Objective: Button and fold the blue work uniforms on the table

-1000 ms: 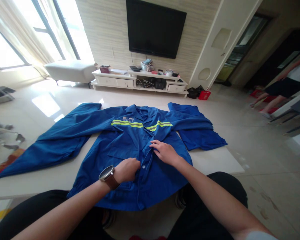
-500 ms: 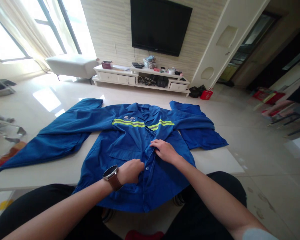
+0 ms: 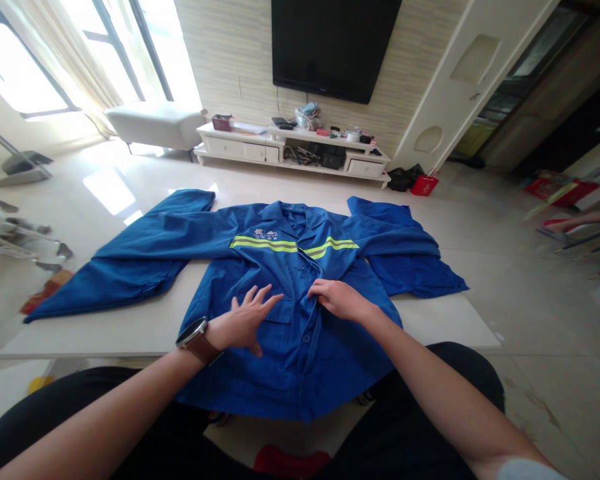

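A blue work jacket with yellow-green reflective stripes lies front up, its collar at the far side and its sleeves spread outward. My left hand, with a watch on the wrist, has its fingers spread over the jacket's left front, near the pocket flap. It holds nothing. My right hand pinches the jacket's front edge at the middle, beside the row of buttons. More blue cloth lies under the left sleeve, and another blue piece lies under the right sleeve.
The jacket rests on a low white table. Beyond it stand a white TV cabinet with small items, a grey bench and a red bag. A red object is on the floor between my knees.
My left hand has left the jacket's button edge, moved to the left and opened its fingers. My right hand still grips the front edge. The view has shifted slightly.
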Available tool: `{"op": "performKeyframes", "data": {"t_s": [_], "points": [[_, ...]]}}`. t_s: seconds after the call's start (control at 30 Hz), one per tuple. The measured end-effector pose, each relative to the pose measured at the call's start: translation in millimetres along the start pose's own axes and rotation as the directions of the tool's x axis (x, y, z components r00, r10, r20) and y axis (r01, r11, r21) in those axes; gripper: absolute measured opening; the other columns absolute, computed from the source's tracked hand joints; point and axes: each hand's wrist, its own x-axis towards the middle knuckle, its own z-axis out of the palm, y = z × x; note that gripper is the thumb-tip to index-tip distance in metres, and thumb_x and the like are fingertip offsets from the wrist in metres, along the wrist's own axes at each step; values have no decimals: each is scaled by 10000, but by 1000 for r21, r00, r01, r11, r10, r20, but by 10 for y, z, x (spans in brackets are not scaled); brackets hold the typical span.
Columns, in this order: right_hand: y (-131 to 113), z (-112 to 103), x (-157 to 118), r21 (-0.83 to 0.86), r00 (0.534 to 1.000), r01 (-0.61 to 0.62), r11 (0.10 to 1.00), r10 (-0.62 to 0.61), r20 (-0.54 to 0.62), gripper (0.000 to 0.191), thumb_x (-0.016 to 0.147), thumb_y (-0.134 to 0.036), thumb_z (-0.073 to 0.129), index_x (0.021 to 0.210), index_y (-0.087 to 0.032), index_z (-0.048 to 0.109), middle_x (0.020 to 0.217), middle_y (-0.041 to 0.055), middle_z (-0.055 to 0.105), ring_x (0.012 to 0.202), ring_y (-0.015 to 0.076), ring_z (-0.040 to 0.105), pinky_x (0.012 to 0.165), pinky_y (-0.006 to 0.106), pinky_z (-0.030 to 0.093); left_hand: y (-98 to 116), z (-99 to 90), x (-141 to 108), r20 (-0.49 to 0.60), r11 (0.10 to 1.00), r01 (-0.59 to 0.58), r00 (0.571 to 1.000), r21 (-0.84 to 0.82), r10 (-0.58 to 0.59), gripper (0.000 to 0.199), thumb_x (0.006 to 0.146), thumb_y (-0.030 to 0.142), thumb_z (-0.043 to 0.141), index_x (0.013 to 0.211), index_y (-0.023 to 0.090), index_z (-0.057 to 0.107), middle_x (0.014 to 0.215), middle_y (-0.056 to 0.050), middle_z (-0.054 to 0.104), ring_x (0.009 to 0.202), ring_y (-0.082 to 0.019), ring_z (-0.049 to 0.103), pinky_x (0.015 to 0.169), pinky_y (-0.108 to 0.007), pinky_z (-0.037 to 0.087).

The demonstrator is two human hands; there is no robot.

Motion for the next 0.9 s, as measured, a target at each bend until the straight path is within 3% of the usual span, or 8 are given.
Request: {"op": "performKeyframes", "data": {"t_s": [0.07,0.17,0.27,0.37,0.47,0.53,0.7,0.9], "points": [[37,-34,-6,15,1000,6,1000,-6,8,255,938,-83,564,1077,-215,732,1057,41,685,937,168,654,820,246,455,-7,112,7,123,991,118,985,59,-125,1486,466,329,971,1641,341,60,1696,-250,37,1497,-607,2,959,-872,309],[96,-100,-37,34,999,12,999,-13,42,183,917,-91,608,975,-203,740,982,32,679,871,161,642,774,245,445,37,285,7,188,979,175,963,107,-193,1587,414,393,985,1637,365,-26,1697,-220,-113,1455,-642,-139,886,-908,314],[147,-180,-96,43,996,22,999,-25,86,138,906,-107,632,881,-196,734,940,26,675,831,154,631,736,245,428,85,405,-16,142,971,205,965,125,-222,1579,392,417,988,1642,357,25,1699,-230,-76,1434,-690,-89,846,-871,397],[170,-250,-159,8,992,15,1000,-16,122,91,912,-193,675,830,-190,716,883,26,676,806,165,624,704,253,411,126,420,-47,140,961,219,960,166,-243,1546,359,406,990,1645,300,138,1674,-298,46,1386,-740,121,833,-785,473],[161,-281,-204,-20,994,3,1000,0,107,112,920,-260,684,837,-188,709,871,35,680,811,177,622,705,258,408,151,279,-49,129,958,214,962,190,-240,1368,393,410,973,1585,283,314,1591,-293,275,1312,-648,374,857,-700,499],[144,-283,-222,-12,997,1,1000,0,79,92,923,-249,666,870,-188,710,906,43,687,831,181,624,727,260,419,154,126,-14,95,968,167,978,186,-186,1074,524,450,922,1476,256,464,1473,-246,433,1265,-538,465,878,-657,503],[106,-290,-248,56,998,-26,998,23,58,233,858,-79,550,1009,-188,692,1012,47,713,932,197,644,836,279,455,212,-72,226,-135,989,-123,982,86,134,381,881,358,646,1231,215,598,1243,-133,570,1167,-319,524,988,-528,465],[85,-312,-224,133,999,-42,990,39,27,359,781,-23,501,1070,-180,646,1028,44,699,915,188,633,842,277,466,342,208,607,-273,977,-212,942,-24,197,390,971,232,484,1353,208,559,1263,-117,606,1191,-271,527,997,-432,447]]}}
